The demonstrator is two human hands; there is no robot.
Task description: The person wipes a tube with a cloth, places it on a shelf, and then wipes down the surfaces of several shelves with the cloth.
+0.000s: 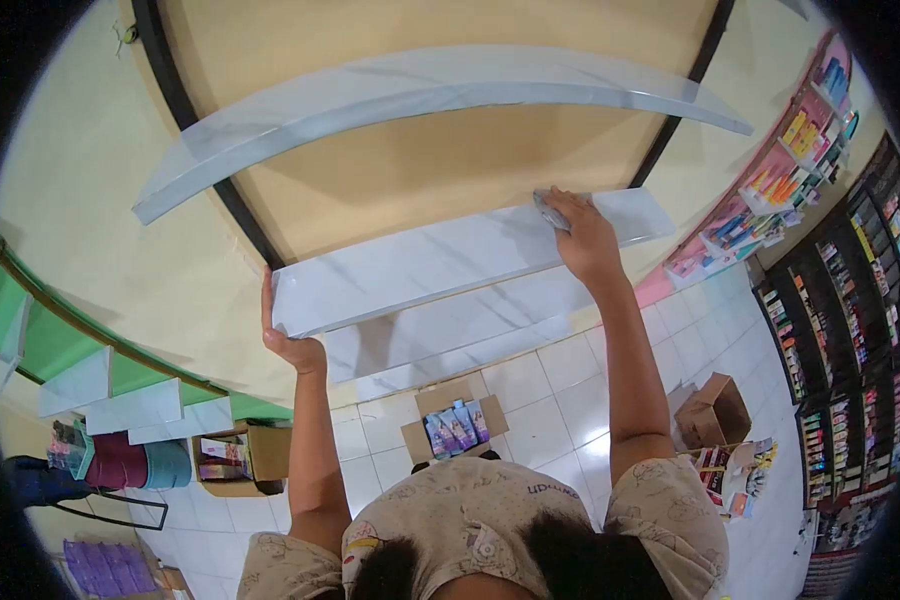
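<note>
A white marbled wall shelf [410, 255] runs across the middle of the view. My left hand [292, 335] grips its left end, fingers along the end edge and thumb at the front corner. Near the shelf's right end, my right hand [582, 232] presses a crumpled grey cloth [550, 210] onto the top surface. Part of the cloth is hidden under the palm and fingers. Above is another white shelf [420, 85], and lower white shelves [450, 315] show beneath the one I touch.
Black uprights [250, 225] stand behind the shelves. On the tiled floor sit an open carton of purple-blue bottles [457, 427], a brown box [713, 410] and another carton [255, 460]. Stocked racks [840, 310] line the right; green-backed shelves [135, 405] are at left.
</note>
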